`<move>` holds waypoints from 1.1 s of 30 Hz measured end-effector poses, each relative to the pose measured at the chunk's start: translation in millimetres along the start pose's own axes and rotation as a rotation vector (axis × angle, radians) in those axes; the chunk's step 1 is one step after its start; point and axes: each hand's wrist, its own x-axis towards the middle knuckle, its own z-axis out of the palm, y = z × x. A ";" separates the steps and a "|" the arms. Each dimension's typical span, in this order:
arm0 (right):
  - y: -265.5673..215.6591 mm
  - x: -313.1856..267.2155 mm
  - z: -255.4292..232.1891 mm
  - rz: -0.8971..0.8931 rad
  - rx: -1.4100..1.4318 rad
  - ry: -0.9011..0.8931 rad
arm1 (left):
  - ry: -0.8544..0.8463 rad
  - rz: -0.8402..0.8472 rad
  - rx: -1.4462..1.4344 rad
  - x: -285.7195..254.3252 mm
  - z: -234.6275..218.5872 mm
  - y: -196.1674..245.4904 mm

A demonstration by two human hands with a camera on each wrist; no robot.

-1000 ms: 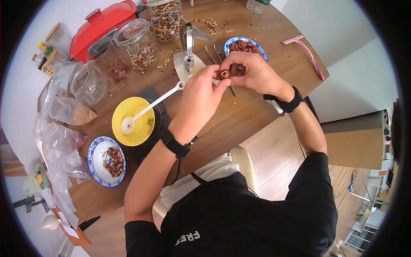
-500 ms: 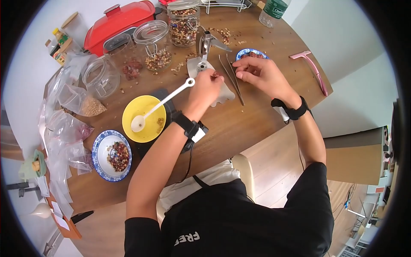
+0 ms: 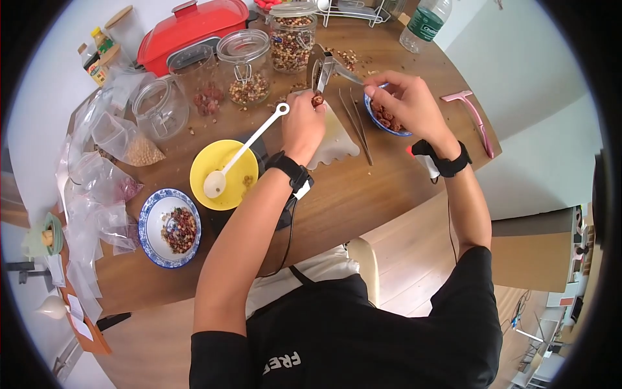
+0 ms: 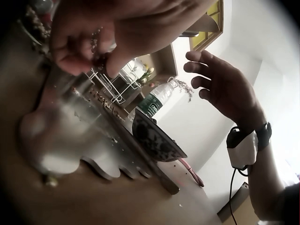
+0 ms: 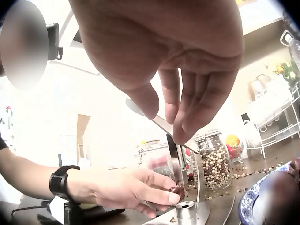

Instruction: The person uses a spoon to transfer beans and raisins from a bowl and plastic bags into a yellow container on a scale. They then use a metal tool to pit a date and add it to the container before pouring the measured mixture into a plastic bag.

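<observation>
Between the thumb and fingers of my left hand (image 3: 303,128) is a wrinkled dark red date (image 3: 317,100). That hand is beside a metal lever pitter (image 3: 324,74), whose pale base (image 3: 334,146) has a wavy edge. In the right wrist view, the date (image 5: 177,190) is close to the pitter's round metal cup (image 5: 186,209). My right hand (image 3: 411,107) hovers over a blue-patterned bowl (image 3: 369,113) of dates, fingers loosely bent. Its fingertips overlap the lever's end in the head view. Long metal tweezers (image 3: 358,126) lie between base and bowl.
A yellow bowl (image 3: 202,191) holds a long white spoon (image 3: 254,137). Nearer is a blue-rimmed bowl (image 3: 148,227) of mixed beans. Glass jars (image 3: 293,45), plastic bags (image 3: 97,178) and a red cooker (image 3: 188,32) crowd the left and back. A pink peeler-shaped tool (image 3: 476,120) lies right.
My hands, together at the date a second ago, have parted. The left carried the date up beside the pitter; the right moved right, then up towards the lever's end. The head view has shifted.
</observation>
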 end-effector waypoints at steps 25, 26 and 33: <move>-52.0 44.9 31.1 0.083 -0.495 -0.108 | 0.026 -0.050 -0.135 13.0 9.0 -11.8; -50.0 39.8 34.7 0.095 -0.462 -0.096 | -0.015 -0.020 -0.144 15.7 9.2 -16.2; -39.8 27.8 50.4 0.130 -0.359 -0.103 | -0.010 -0.080 -0.092 15.8 8.7 -13.1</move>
